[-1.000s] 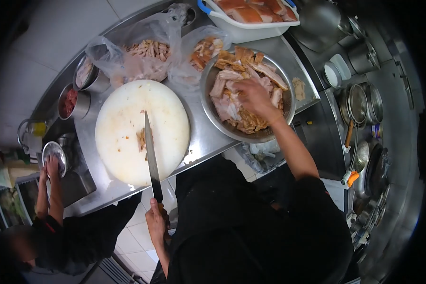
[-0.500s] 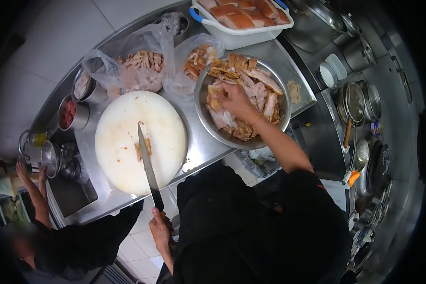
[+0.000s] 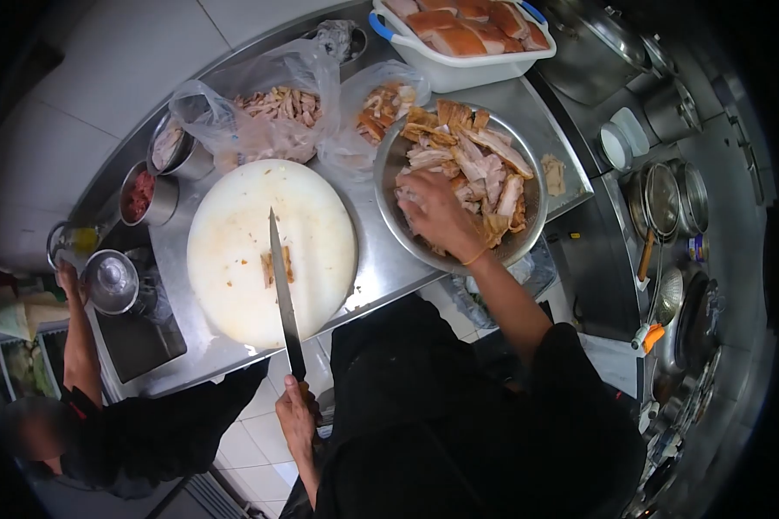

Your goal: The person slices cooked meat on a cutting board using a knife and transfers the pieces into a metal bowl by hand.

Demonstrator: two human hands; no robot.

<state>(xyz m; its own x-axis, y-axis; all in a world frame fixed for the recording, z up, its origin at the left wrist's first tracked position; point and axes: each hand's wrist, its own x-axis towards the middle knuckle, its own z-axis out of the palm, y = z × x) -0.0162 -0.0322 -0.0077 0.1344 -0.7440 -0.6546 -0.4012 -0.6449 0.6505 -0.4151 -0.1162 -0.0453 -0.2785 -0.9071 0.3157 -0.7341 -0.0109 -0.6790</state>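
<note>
My left hand [image 3: 296, 418] is wrapped round the handle of a long knife [image 3: 285, 298], at the counter's front edge. The blade points away from me, lying over a round white cutting board [image 3: 225, 233]. Beside the blade on the board is a small brown piece of meat [image 3: 268, 270] with crumbs around it. My right hand [image 3: 437, 210] reaches down into a large metal bowl [image 3: 535, 227] of sliced meat [image 3: 485, 164]. Its fingers are curled at the bowl's left side, and whatever they hold is hidden.
Plastic bags of cut meat [image 3: 281, 108] [image 3: 385, 108] lie behind the board. A white tub [image 3: 467, 73] of meat slabs stands at the back. Metal pots [image 3: 150, 197] line the left edge. A co-worker [image 3: 82, 355] is at the sink [image 3: 143, 346]; pans and strainers [image 3: 662, 203] are at right.
My right hand has moved to the lower left within the bowl. The co-worker's hands have left the metal basin, and one is now near the tap. The knife remains over the board.
</note>
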